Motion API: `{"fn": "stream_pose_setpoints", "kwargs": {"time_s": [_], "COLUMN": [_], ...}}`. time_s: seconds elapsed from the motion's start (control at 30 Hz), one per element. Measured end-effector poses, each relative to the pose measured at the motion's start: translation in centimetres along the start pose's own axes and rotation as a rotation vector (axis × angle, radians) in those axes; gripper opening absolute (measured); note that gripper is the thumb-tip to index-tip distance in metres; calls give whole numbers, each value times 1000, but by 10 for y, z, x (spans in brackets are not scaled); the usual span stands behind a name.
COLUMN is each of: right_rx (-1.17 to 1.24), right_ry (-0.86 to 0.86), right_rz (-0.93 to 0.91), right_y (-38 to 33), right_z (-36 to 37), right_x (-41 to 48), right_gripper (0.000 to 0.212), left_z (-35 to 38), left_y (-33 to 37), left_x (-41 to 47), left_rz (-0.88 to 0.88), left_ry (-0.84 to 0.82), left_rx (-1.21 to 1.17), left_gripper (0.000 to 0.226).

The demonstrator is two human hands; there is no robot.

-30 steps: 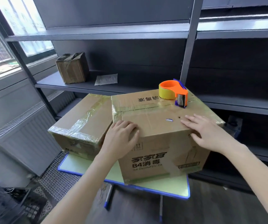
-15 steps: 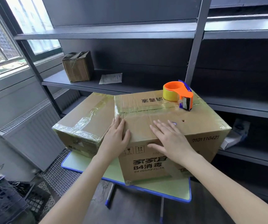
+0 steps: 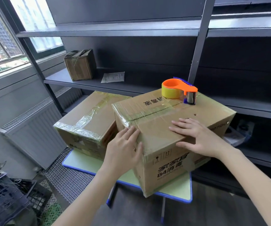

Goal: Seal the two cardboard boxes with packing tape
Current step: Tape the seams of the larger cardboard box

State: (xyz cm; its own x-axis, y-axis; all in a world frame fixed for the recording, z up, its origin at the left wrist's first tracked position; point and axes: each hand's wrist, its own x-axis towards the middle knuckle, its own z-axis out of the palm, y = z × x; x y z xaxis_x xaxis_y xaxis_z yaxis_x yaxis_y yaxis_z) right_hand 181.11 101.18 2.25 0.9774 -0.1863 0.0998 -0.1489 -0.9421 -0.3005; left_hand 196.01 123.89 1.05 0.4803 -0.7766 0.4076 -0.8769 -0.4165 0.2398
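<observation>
Printed box [image 3: 156, 128] stands on the green table [image 3: 82, 162], turned at an angle, with its near lower corner projecting past the table's blue front edge. Clear tape runs along the centre seam of its top and wraps over the left end. The plain box [image 3: 89, 115] sits on the same table, to the left of the printed box and slightly behind it. The two are close together, but contact between them cannot be confirmed. Crinkled tape strips cross its top and fold over the near edge.

Your left hand [image 3: 125, 149] lies flat against the left side of the printed box at the near upper corner. The fingers are straight, the fingertips reach the top edge, and the hand grasps nothing.

Your right hand [image 3: 196, 136] rests palm-down on the top panel near the front edge. The fingers are extended and point left, the thumb lies over the front face, and the hand holds nothing.

The orange tape dispenser [image 3: 179, 90], loaded with a yellow roll, stands on the far part of the printed box top, apart from both hands.

Dark shelving [image 3: 198, 51] stands behind the table. One shelf carries a small box [image 3: 80, 64] with a sheet of paper [image 3: 113, 77] beside it. A radiator [image 3: 33, 132] is at the left, and a black crate [image 3: 1, 201] is at the lower left.
</observation>
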Motion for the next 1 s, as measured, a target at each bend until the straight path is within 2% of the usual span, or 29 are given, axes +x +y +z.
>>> {"fn": "stream_pose_setpoints", "kwargs": {"time_s": [0.07,0.17,0.27,0.33,0.43,0.5,0.63,0.77,0.83,1.0], "right_rx": [-22,-176,-168,-161,-191,-207,-202,-125,-31,75], "right_ry": [-2,-30,-52,-32,21,47,51,52,40,8], "right_rz": [32,63,44,19,-5,-25,-102,-184,-168,-42], "right_y": [-7,-36,-78,-99,-110,-109,-96,-70,-56,-16], "right_z": [0,11,32,43,52,53,50,37,31,15], "right_x": [1,8,15,20,26,25,13,-4,-11,-28], "right_gripper": [68,95,99,95,68,58,55,50,50,53], "left_z": [-3,0,9,12,11,10,11,15,16,21], "left_y": [-13,-35,-48,-50,-52,-52,-47,-39,-33,-11], "left_x": [5,17,24,26,26,27,23,21,23,29], "left_rz": [73,133,124,117,115,127,198,285,280,316], "left_ry": [23,15,-24,-20,36,53,95,218,225,187], "left_rx": [-23,-4,-17,-69,-157,-175,-123,-79,-94,-185], "left_gripper": [43,36,40,41,36,33,27,21,27,15]}}
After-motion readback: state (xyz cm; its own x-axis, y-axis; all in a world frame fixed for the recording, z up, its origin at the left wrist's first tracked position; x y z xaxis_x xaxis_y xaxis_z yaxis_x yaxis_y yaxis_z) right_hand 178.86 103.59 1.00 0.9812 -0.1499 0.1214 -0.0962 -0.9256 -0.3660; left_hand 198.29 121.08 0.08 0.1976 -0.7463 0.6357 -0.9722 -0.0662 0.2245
